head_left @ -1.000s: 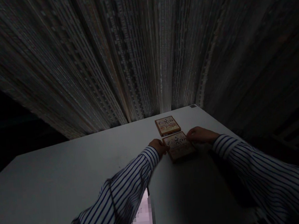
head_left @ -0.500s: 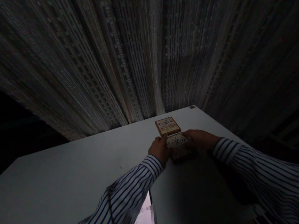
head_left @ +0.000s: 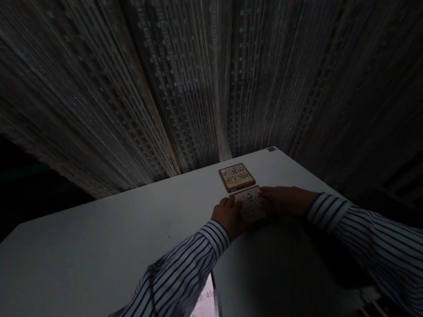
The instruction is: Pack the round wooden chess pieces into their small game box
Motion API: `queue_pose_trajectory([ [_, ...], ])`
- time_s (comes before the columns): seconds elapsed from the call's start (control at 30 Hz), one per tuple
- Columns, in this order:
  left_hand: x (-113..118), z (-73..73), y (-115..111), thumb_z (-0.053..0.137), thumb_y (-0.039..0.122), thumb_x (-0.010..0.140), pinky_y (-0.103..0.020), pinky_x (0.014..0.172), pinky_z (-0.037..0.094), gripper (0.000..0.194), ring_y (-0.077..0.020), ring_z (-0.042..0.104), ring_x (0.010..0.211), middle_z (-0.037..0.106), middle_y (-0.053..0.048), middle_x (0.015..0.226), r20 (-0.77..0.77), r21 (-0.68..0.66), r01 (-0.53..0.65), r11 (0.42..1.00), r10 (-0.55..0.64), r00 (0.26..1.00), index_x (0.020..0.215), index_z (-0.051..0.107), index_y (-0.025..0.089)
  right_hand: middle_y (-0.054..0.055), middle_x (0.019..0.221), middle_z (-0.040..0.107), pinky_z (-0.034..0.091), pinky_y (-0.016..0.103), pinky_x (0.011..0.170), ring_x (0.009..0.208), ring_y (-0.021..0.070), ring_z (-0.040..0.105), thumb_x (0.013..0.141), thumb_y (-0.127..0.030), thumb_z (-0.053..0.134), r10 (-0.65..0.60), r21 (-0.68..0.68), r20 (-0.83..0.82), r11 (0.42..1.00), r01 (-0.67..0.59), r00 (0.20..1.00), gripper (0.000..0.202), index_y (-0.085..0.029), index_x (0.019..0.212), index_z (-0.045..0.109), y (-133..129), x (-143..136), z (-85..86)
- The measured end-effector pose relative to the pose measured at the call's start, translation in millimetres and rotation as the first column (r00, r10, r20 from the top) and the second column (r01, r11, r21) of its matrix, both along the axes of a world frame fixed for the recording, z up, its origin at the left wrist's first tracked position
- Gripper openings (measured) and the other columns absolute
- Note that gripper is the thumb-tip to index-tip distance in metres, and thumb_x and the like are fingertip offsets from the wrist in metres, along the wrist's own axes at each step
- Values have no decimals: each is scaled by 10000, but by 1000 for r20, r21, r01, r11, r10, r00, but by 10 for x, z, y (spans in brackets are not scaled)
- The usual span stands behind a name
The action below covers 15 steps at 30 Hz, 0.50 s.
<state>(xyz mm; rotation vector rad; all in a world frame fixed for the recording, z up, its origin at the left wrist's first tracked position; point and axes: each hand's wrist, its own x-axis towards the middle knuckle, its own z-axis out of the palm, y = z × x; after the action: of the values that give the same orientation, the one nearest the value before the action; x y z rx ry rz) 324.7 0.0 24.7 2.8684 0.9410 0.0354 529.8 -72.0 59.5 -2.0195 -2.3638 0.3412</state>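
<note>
A flat, square-looking box (head_left: pixel 250 198) with dark writing and a floral print on its pale top sits between my two hands. My left hand (head_left: pixel 228 216) grips its left side, the fingertips reaching onto the top. On the right edge, my right hand (head_left: pixel 287 199) holds it too, with its lower fingers lost in shadow. Just behind lies a matching box (head_left: pixel 237 176) with a brown border, flat on the white table (head_left: pixel 112 251). A narrow gap shows between the two boxes.
A lit phone screen (head_left: pixel 204 309), partly under my left sleeve, lies near the front edge. A striped curtain (head_left: pixel 190 81) hangs right behind the table. A small dark label (head_left: pixel 272 149) marks the far right corner. Dark shapes stand to the right.
The near box has settled slightly lower and flatter, its front side now less visible. Both hands stay on it, the left fingers lying further over its top. The far box stays in place.
</note>
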Motion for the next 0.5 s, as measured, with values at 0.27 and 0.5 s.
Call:
queue_pose_trajectory([
  [0.27, 14, -6, 0, 547, 591, 669, -446, 925, 378, 725, -327, 392, 1167, 341, -163, 1344, -49, 2, -9, 1000, 9, 999, 1246, 404, 176, 143, 1298, 447, 465, 411, 731, 986, 303, 553, 696, -390, 584, 60, -35, 64, 998, -58, 996, 584, -189, 1231, 465, -21, 63, -108],
  [0.5, 17, 38, -1, 544, 585, 674, -446, 925, 377, 699, -325, 407, 1153, 367, -165, 1327, -38, -9, 3, 1000, -4, 999, 1225, 432, 169, 147, 1290, 457, 459, 411, 759, 1012, 304, 544, 719, -414, 561, 60, -23, 100, 998, -58, 993, 583, -178, 1243, 456, -29, 51, -113],
])
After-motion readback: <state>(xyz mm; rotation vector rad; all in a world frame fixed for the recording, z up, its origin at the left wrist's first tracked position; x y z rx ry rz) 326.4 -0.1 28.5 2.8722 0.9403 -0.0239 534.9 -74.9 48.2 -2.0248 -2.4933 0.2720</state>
